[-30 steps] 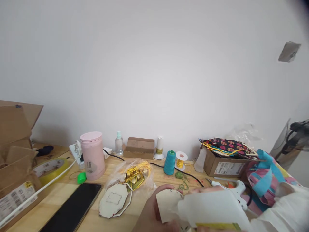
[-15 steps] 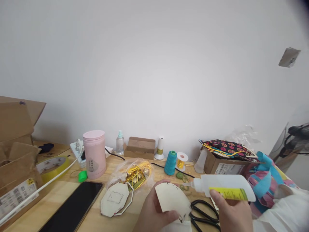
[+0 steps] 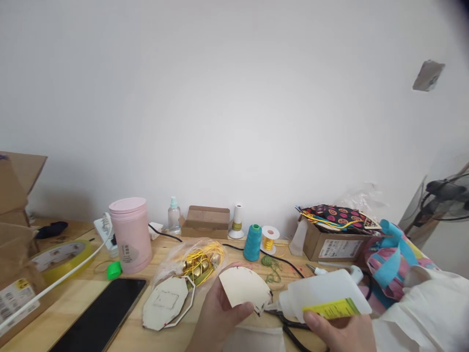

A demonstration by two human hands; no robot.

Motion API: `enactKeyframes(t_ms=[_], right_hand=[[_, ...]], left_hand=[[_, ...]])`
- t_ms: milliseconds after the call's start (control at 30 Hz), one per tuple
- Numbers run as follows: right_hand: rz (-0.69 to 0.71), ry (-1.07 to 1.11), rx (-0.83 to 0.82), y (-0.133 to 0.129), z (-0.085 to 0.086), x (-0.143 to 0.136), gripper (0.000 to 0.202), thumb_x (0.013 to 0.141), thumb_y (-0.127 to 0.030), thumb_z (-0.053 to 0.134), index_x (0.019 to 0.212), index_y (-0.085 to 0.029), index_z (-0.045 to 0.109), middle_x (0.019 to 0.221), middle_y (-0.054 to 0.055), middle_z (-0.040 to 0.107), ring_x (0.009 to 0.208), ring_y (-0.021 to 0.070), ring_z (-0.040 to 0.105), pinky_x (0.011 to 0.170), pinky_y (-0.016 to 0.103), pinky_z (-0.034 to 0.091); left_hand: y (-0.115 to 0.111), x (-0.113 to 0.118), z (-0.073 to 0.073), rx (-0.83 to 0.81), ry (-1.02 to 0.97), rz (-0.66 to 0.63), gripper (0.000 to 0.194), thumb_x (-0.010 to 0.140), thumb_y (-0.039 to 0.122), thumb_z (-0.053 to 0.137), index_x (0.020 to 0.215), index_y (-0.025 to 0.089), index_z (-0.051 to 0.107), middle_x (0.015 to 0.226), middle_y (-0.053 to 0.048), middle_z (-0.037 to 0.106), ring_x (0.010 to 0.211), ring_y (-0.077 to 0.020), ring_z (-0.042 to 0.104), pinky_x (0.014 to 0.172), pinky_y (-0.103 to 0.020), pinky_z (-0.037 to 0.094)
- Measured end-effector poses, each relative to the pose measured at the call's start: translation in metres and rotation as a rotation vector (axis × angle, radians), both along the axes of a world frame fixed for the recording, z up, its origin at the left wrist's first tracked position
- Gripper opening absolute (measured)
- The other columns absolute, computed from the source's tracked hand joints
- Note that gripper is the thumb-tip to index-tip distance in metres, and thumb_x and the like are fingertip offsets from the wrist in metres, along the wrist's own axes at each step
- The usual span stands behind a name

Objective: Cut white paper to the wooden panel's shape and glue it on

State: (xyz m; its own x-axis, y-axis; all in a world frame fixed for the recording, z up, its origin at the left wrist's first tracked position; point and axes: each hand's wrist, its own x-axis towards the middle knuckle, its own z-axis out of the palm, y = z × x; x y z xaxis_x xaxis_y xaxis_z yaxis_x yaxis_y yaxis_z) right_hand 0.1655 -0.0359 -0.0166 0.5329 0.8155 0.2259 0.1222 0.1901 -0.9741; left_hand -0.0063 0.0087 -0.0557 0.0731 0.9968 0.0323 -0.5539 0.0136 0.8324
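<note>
My left hand pinches a cream fan-shaped card piece, its thumb on the front face. Dark marks run along the curved edge of the piece. In my right hand is a translucent glue bottle with a yellow label, tilted so that its nozzle points left. The nozzle tip is at the lower right corner of the card piece; whether they touch I cannot tell. Black-handled scissors lie under the bottle, partly hidden. To the left rest a cream octagonal card and a thin white octagonal frame.
A black phone, a pink tumbler and yellow tape are on the left. Behind my hands stand a teal thread cone, a yellow thread spool and a bag of bells. A cardboard box sits back right.
The bottle has come down and left, tilting so its nozzle is now at the card piece's lower right corner. The whole view has shifted slightly, with objects appearing farther left.
</note>
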Motion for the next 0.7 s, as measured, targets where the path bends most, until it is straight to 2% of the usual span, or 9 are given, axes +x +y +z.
enactKeyframes(t_ms=[100, 267, 467, 700], right_hand=[[0.023, 0.024, -0.006, -0.0004, 0.0008, -0.0021, 0.039, 0.037, -0.037, 0.076, 0.069, -0.020, 0.061, 0.058, 0.005, 0.070, 0.057, 0.0263, 0.065, 0.053, 0.029, 0.052], [0.143, 0.115, -0.012, -0.0023, 0.0015, -0.0072, 0.047, 0.037, -0.037, 0.077, 0.077, -0.019, 0.063, 0.059, 0.004, 0.071, 0.058, 0.0250, 0.065, 0.053, 0.028, 0.053], [0.122, 0.001, -0.045, -0.0022, 0.0029, -0.0042, 0.036, 0.041, -0.041, 0.076, 0.066, -0.019, 0.062, 0.063, 0.006, 0.071, 0.061, 0.0243, 0.064, 0.056, 0.028, 0.052], [0.070, -0.087, -0.047, -0.0004, 0.0031, 0.0005, 0.037, 0.048, -0.043, 0.073, 0.073, -0.018, 0.066, 0.067, 0.006, 0.071, 0.064, 0.0243, 0.064, 0.060, 0.030, 0.051]], left_hand=[[0.0014, -0.0004, -0.0007, 0.029, 0.041, 0.032, 0.061, 0.044, 0.018, 0.081, 0.099, 0.018, 0.055, 0.092, -0.007, 0.070, 0.083, -0.0231, 0.063, 0.071, -0.030, 0.049], [0.0013, -0.0009, 0.0022, 0.051, 0.062, 0.031, 0.062, 0.044, 0.018, 0.080, 0.100, 0.017, 0.054, 0.098, -0.010, 0.069, 0.087, -0.0259, 0.063, 0.070, -0.031, 0.051], [-0.0002, 0.0000, 0.0055, 0.038, 0.065, 0.045, 0.061, 0.044, 0.015, 0.080, 0.099, 0.017, 0.053, 0.090, -0.006, 0.070, 0.082, -0.0225, 0.064, 0.069, -0.028, 0.051], [-0.0023, -0.0005, 0.0073, 0.022, 0.078, 0.015, 0.063, 0.045, 0.017, 0.080, 0.101, 0.017, 0.051, 0.101, -0.008, 0.068, 0.089, -0.0224, 0.063, 0.072, -0.026, 0.050]])
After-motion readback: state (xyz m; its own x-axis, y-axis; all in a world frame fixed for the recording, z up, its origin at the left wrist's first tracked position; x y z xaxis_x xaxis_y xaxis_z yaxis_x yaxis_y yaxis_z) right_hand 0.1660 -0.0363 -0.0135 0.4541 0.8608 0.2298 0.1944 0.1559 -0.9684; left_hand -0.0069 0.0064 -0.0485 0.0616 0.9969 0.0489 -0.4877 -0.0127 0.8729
